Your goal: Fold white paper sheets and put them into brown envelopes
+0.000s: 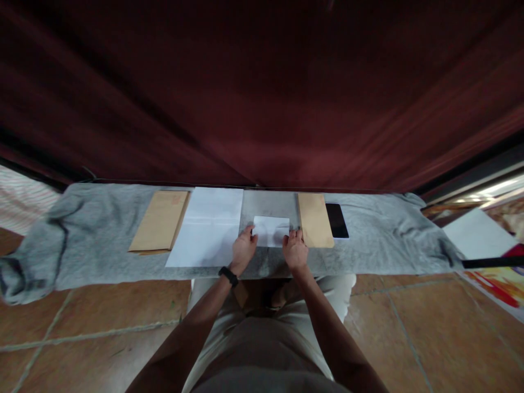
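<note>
A small white paper (271,229), perhaps a folded sheet, lies crosswise on the grey cloth in front of me. Its left edge is held by my left hand (244,246), with thumb and fingers curled in. At the opposite edge, my right hand (295,249) grips the same paper with bent fingers. White sheets (209,221) lie flat just left of my left hand. Close to my right hand is a brown envelope (317,224), or a small pile of them. A thicker stack of brown envelopes (159,221) sits farther left.
A dark-screened phone or tablet (337,220) lies partly beneath the right-hand envelope. Grey cloth (380,234) covers the narrow work surface, backed by a dark red curtain-like sheet (262,109). Beyond the right end are a pale panel (477,234) and a colourful printed item (501,286).
</note>
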A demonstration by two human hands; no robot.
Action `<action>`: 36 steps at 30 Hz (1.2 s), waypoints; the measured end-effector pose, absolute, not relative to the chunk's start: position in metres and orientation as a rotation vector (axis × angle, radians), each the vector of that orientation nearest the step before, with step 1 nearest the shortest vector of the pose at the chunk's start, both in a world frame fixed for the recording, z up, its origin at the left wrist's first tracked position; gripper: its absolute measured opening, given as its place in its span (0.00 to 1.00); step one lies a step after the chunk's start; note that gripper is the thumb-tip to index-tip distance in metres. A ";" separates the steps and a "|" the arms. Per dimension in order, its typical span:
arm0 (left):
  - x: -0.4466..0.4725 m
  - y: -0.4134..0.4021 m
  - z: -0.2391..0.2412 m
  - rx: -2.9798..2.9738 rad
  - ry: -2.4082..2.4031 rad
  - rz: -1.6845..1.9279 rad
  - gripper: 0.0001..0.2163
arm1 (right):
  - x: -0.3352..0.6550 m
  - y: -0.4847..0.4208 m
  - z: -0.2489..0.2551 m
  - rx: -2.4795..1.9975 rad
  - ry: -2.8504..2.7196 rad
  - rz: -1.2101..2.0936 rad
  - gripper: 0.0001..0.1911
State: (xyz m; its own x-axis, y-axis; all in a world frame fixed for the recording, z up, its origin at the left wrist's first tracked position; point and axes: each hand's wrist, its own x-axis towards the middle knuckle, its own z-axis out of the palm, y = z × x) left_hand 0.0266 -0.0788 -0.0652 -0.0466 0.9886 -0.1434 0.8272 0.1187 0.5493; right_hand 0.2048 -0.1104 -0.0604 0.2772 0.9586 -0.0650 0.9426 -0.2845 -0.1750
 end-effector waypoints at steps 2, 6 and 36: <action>0.027 -0.077 -0.064 1.750 1.925 0.425 0.19 | 0.205 -0.108 -0.059 -2.439 -1.819 0.228 0.17; 0.028 -0.072 -0.061 1.756 1.927 0.412 0.17 | 0.205 -0.102 -0.059 -2.444 -1.830 0.203 0.18; 0.038 -0.049 -0.067 1.814 1.981 0.417 0.16 | 0.212 -0.081 -0.065 -2.393 -1.785 0.133 0.17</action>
State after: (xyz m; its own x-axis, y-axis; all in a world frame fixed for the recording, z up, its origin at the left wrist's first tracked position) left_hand 0.0383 -0.0489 -0.0673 -0.0604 0.9928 -0.1035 0.8671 0.1036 0.4873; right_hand 0.2119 -0.0807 -0.0651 0.2866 0.9578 0.0205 0.9443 -0.2788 -0.1747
